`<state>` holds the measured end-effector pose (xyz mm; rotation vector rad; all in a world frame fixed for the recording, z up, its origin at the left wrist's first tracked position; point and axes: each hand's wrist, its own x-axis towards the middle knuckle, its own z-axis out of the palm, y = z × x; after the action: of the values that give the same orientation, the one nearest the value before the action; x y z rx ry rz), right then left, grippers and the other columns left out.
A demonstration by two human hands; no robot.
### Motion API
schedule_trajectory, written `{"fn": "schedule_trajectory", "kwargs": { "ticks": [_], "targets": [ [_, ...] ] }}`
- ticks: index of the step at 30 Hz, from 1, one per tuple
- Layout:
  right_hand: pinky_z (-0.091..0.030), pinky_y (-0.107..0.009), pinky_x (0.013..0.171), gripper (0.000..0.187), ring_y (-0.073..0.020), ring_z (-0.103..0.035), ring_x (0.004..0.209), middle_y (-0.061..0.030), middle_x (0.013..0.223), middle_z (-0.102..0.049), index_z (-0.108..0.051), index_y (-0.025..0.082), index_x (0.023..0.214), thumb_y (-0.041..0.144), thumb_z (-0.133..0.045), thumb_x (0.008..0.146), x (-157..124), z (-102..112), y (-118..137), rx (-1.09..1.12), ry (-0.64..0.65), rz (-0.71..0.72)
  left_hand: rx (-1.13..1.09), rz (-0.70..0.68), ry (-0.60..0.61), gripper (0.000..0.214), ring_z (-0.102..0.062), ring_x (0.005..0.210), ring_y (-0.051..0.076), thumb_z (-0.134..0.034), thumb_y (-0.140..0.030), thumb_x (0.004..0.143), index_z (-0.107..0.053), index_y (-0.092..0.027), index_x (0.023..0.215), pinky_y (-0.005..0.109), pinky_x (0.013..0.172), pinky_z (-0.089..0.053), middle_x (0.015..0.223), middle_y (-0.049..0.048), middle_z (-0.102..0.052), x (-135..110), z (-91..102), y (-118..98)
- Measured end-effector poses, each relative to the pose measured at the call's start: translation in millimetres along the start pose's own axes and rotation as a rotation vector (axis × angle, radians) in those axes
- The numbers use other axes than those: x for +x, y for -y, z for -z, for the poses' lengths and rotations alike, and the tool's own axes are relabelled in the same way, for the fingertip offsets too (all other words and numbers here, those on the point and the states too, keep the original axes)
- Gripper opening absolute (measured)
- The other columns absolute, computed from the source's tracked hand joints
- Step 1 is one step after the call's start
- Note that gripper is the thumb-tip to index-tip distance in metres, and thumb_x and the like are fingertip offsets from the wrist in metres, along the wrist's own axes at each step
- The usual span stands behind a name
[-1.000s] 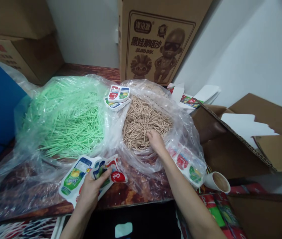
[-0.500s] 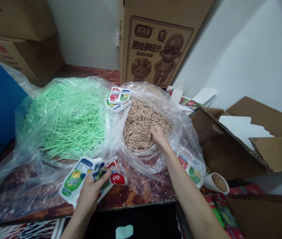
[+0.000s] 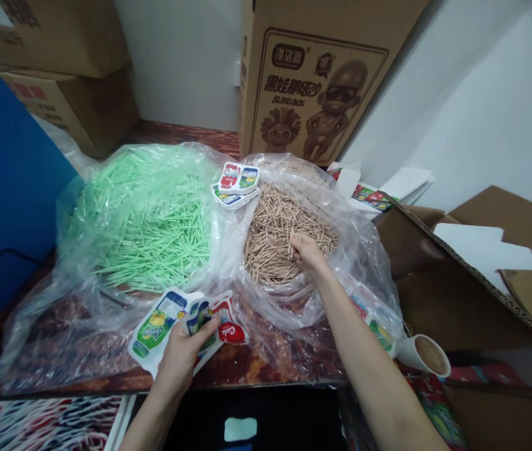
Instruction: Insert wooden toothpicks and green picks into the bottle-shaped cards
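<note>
My left hand point(image 3: 183, 351) grips folded bottle-shaped printed cards point(image 3: 160, 326) near the table's front edge. One card face shows a green bottle with lemons, another a red "Cola" label. Fingers of my right hand point(image 3: 307, 250) are pinched on brown sticks point(image 3: 270, 225) at the surface of a heap in an opened clear plastic bag point(image 3: 266, 307). How many sticks are in the pinch I cannot tell. To the left, light green sticks point(image 3: 162, 232) fill another clear bag. A small stack of similar cards point(image 3: 237, 181) lies between the two heaps.
A tall carton point(image 3: 322, 81) stands at the back, with stacked cartons point(image 3: 87, 106) at back left. On the right are an open cardboard box point(image 3: 435, 288) and a paper cup point(image 3: 423, 354) near the edge. A blue panel point(image 3: 7, 188) borders the left side.
The whole view has shifted, so everything sits farther right. My right hand stays at the brown heap, its fingertips drawn slightly up. The left hand keeps its hold on the cards.
</note>
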<state>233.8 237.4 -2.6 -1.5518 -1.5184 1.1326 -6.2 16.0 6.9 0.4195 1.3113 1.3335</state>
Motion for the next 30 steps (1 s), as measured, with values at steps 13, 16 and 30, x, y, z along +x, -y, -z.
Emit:
{"fn": "schedule_trajectory", "kwargs": {
  "ticks": [13, 16, 30],
  "targets": [
    [-0.057, -0.029, 0.069, 0.007, -0.0114, -0.061, 0.058, 0.0015, 0.066, -0.062, -0.059, 0.019, 0.083, 0.017, -0.063, 0.078, -52.2, -6.5, 17.8, 0.731, 0.372, -0.272, 0.104, -0.051, 0.037, 0.023, -0.061, 0.061, 0.014, -0.081, -0.034, 0.060, -0.069, -0.015, 0.068, 0.023, 0.062, -0.050, 0.065, -0.0012, -0.068, -3.3, -10.7, 2.0],
    [-0.056, -0.030, 0.076, 0.016, -0.0093, -0.056, 0.055, 0.0040, 0.065, -0.058, -0.062, 0.018, 0.094, 0.013, -0.062, 0.078, -69.2, -22.1, 28.5, 0.844, 0.533, -0.297, 0.178, -0.101, 0.044, 0.020, -0.060, 0.061, 0.015, -0.080, -0.032, 0.061, -0.070, -0.016, 0.068, 0.023, 0.062, -0.048, 0.064, -0.0016, -0.068, -4.3, -13.8, 1.0],
    [-0.052, -0.044, 0.091, 0.021, -0.0225, -0.069, 0.097, -0.0055, 0.094, -0.073, -0.052, 0.022, 0.080, 0.039, -0.061, 0.086, -117.9, -71.5, 89.0, 0.901, 0.665, -0.098, 0.267, -0.116, 0.146, 0.018, -0.059, 0.064, 0.015, -0.076, -0.033, 0.068, -0.071, -0.017, 0.074, 0.024, 0.064, -0.046, 0.069, -0.0022, -0.069, -1.6, -17.3, 5.4]
  ]
}}
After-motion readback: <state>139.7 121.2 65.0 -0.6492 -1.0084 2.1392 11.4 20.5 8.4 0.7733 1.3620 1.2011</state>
